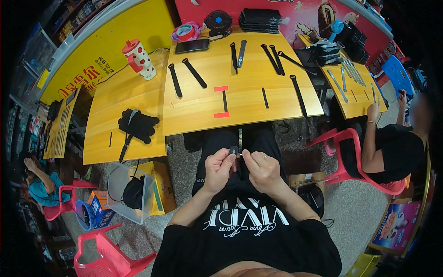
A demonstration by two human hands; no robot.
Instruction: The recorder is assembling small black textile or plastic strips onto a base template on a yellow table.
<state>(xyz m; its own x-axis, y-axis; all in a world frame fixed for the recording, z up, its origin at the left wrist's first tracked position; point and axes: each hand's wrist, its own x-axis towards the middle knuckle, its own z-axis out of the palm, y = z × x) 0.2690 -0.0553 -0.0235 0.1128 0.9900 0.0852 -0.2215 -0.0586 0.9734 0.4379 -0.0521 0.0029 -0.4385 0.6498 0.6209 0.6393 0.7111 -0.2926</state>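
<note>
Above my lap, in front of the table edge, both hands are close together. My left hand (pixel 220 168) pinches the end of a small black strap (pixel 234 150) between thumb and fingers. Close beside it, my right hand (pixel 264 171) is closed in a pinch, with a small pale tip showing at the fingertips; the rest is hidden. On the table (pixel 194 111) ahead lie several black straps (pixel 194 73) with a looped end. A short black strip (pixel 225 101) lies between two pieces of red tape (pixel 222 115), and another thin black strip (pixel 265 98) lies to its right.
A phone (pixel 192 45), a tape roll (pixel 185 32), a small fan (pixel 218 22) and stacked black packs (pixel 260 21) line the back. Left stand a dotted tumbler (pixel 138 60) and black gloves (pixel 138 125). A co-worker (pixel 392 152) sits right; a clear bin (pixel 131 191) is lower left.
</note>
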